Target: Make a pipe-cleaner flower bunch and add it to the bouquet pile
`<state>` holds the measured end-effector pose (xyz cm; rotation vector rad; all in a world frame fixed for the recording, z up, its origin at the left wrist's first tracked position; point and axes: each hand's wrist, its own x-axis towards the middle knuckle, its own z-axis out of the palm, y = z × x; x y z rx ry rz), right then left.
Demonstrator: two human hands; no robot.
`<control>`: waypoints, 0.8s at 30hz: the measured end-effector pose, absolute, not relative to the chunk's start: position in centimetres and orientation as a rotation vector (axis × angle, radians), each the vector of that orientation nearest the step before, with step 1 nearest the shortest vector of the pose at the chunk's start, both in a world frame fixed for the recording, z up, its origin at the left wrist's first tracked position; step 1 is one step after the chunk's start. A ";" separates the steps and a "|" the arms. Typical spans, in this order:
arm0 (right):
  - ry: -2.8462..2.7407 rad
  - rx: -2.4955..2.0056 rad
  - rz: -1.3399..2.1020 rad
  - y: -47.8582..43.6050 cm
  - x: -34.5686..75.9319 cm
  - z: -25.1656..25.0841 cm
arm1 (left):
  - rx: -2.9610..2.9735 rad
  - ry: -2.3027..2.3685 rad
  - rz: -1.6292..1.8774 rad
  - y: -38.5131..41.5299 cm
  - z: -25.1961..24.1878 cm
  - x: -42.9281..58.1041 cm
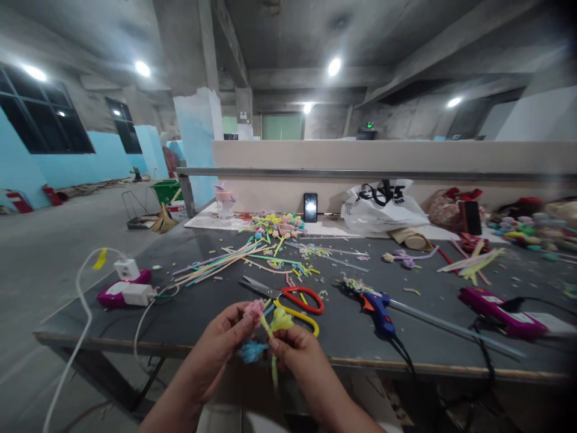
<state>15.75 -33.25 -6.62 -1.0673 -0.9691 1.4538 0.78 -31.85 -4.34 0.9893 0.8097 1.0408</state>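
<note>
Near the table's front edge, my left hand (229,332) pinches a small pink flower (255,310). My right hand (294,349) is closed on the pale yellow-green stem (267,328) of a craft flower with a yellow bloom (282,320). A blue flower (251,351) hangs just below, between the hands; whether all three are joined I cannot tell. Just beyond my hands lie scissors (301,299) with one red and one yellow handle. To their right rests a blue hot glue gun (380,313) with a long clear glue stick (455,329) in its back.
Pastel sticks (225,264) and cut bits cover the middle of the dark table (198,325). Behind them is a heap of finished flowers (279,225), with a phone (311,207) standing upright. Purple power strips (118,294) with cables lie at left and right. A white bag (383,207) sits behind.
</note>
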 end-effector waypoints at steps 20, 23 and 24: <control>-0.883 -0.904 1.560 -34.2 16.6 -6.6 | 0.855 0.628 1.110 -31.3 -5.0 0.8; -0.928 -0.900 1.445 -33.9 17.2 -6.5 | 0.739 0.603 1.209 -31.9 -5.8 0.2; -0.928 -0.888 1.428 -33.8 17.3 -6.5 | 0.686 0.607 1.226 -32.2 -6.2 0.3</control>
